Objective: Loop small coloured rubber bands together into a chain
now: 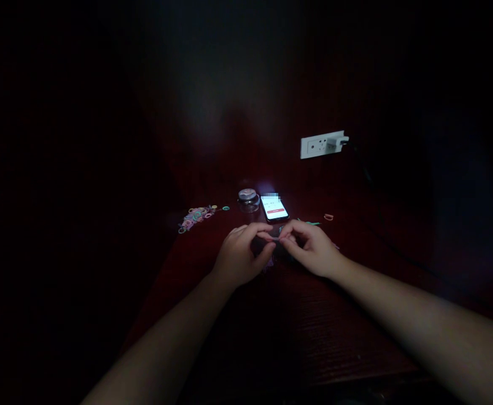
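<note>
So my left hand (236, 254) and right hand (316, 248) have fingers pinched close on a thin strand (275, 238) between them, guessing that keeps it taut. Lit phone (275, 209) sits just beyond.

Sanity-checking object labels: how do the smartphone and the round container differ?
- Shape: the smartphone is a thin rectangular slab; the round container is drum-like.
- Look: the smartphone's screen glows white with a red bar; the round container is unlit, with a pale top and clear-looking lower part.
- Place: the round container stands just left of the smartphone in the picture.

Shared: both are on the dark red tabletop.
</note>
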`<state>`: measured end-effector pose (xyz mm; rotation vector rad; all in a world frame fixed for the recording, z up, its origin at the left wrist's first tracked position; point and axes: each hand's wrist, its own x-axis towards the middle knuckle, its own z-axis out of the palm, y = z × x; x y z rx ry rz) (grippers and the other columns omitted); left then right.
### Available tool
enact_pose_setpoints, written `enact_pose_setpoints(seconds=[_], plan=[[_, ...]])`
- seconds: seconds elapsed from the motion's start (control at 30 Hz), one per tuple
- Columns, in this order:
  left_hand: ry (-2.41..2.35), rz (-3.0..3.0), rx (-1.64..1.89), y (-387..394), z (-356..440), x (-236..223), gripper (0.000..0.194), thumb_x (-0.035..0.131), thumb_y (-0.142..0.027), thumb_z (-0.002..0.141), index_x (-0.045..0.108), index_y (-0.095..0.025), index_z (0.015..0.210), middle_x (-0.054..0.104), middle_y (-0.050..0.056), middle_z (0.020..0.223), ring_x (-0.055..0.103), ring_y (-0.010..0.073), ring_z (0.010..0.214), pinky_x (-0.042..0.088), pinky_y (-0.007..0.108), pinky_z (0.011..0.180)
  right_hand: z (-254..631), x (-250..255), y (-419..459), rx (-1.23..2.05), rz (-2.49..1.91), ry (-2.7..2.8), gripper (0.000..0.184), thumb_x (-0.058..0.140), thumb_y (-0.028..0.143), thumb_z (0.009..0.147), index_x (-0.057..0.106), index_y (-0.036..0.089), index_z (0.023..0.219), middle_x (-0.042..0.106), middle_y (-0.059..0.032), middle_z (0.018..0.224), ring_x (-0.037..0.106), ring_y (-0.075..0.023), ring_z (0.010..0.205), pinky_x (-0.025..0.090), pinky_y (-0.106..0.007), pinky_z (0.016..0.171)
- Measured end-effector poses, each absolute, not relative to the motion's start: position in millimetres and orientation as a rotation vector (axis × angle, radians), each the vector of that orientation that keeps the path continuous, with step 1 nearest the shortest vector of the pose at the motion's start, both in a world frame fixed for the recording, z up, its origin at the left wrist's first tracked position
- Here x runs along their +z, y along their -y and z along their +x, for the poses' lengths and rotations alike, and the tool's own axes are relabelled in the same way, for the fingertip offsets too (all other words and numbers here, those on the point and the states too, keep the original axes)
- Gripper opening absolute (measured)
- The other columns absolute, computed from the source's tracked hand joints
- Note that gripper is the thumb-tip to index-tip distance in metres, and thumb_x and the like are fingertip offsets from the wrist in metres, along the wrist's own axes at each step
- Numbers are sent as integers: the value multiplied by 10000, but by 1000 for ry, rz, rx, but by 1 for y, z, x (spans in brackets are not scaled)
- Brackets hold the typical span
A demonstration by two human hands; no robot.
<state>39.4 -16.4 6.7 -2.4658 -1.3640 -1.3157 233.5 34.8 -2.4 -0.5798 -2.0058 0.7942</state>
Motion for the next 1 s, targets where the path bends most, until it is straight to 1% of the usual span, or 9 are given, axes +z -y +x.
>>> enact_pose_setpoints(seconds=[0.13, 0.2, 0.57, 1.0], plan=[[1388, -2457, -1306, 16, 40, 8, 134, 609, -244, 861, 634, -215, 990, 711, 16, 916, 644, 185, 847, 510, 359, 779, 234, -2, -35, 781, -588, 2017, 106, 575, 258, 871, 591, 167, 818, 447, 40, 614, 396, -110, 561, 341, -251, 538], [1391, -2455, -1306, 16, 40, 8, 103, 600, -239, 865, 641, -212, 956, 711, 15, 887, 644, 181, 828, 510, 351, 763, 234, -3, -36, 778, -590, 2019, 107, 571, 256, 872, 588, 167, 814, 447, 40, 615, 396, -109, 558, 343, -251, 537], [1332, -2443, -1277, 14, 40, 6, 95, 563, -255, 906, 644, -208, 896, 707, 10, 845, 632, 161, 784, 491, 336, 745, 234, -1, -34, 800, -577, 2065, 121, 569, 261, 871, 585, 159, 808, 444, 44, 596, 398, -105, 539, 331, -242, 514], [1343, -2482, -1235, 15, 39, 8, 89, 566, -242, 899, 638, -203, 862, 678, 3, 802, 601, 158, 761, 468, 315, 702, 235, -2, -35, 781, -579, 2030, 85, 564, 240, 865, 577, 172, 816, 457, 37, 635, 402, -114, 563, 342, -253, 542]])
